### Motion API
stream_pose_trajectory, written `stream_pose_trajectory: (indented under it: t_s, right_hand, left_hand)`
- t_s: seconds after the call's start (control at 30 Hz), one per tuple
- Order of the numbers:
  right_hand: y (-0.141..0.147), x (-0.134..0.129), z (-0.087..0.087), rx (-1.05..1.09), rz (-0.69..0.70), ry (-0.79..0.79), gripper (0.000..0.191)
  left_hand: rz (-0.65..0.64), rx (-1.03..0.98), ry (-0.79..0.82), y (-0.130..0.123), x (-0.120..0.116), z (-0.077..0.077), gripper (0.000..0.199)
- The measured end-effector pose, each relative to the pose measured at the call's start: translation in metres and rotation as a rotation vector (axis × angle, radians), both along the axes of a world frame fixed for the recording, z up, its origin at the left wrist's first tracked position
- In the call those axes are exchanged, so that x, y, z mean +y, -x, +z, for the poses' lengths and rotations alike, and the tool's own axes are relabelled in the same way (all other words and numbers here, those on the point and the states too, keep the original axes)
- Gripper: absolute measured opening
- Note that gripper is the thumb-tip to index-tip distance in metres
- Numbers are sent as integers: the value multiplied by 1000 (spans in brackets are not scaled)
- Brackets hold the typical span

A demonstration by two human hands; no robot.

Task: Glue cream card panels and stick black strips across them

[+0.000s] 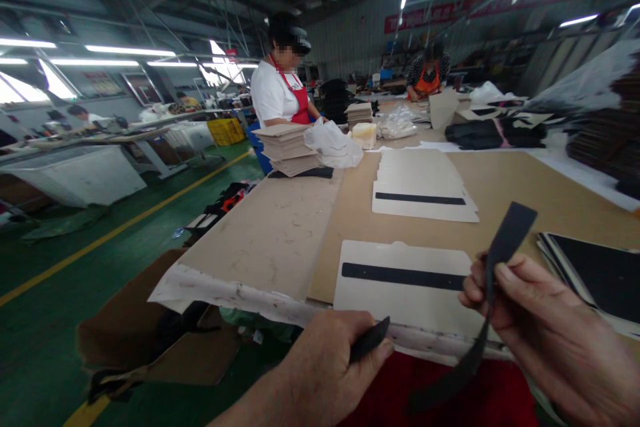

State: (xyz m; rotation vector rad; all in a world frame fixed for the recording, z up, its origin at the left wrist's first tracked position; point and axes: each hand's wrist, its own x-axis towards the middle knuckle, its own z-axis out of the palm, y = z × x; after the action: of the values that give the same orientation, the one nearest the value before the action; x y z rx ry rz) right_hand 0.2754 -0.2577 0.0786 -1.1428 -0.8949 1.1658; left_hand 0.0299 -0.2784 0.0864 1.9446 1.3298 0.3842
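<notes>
Head view: right hand (543, 310) pinches dark strip (515, 227) between thumb and fingers, upper end sticking up, lower length hanging curved in front of bench's (260, 233) near edge. Left hand (327, 357) closed, thumb and fingers gripping dark strip end (373, 339) just off same edge; cannot tell whether both pieces join. Pale board (380, 297) lies at near edge, black band (400, 276) across it. Behind it, pale board stack (420, 173), top one banded too. Black sheets (605, 273) lie toward right edge. Co-worker (285, 90) stands by left edge, far end.
</notes>
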Motion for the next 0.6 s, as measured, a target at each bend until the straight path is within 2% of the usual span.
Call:
stream_pose_trajectory:
  t_s: [0.1, 0.2, 0.27, 0.4, 0.6]
  right_hand:
    - [-18, 33, 15, -236, 144, 82, 32]
    - [-9, 70, 14, -433, 364, 179, 39]
    - [4, 94, 9, -566, 496, 170, 36]
    - [30, 130, -4, -757, 603, 122, 25]
    - [50, 154, -30, -800, 645, 159, 21]
  left_hand:
    - [-61, 244, -226, 17, 18, 4, 12]
    - [-86, 363, -415, 18, 48, -10, 29]
    - [-61, 442, -491, 14, 68, -24, 28]
    - [-24, 504, -527, 11, 92, -49, 22]
    - [5, 431, -522, 18, 91, -67, 29]
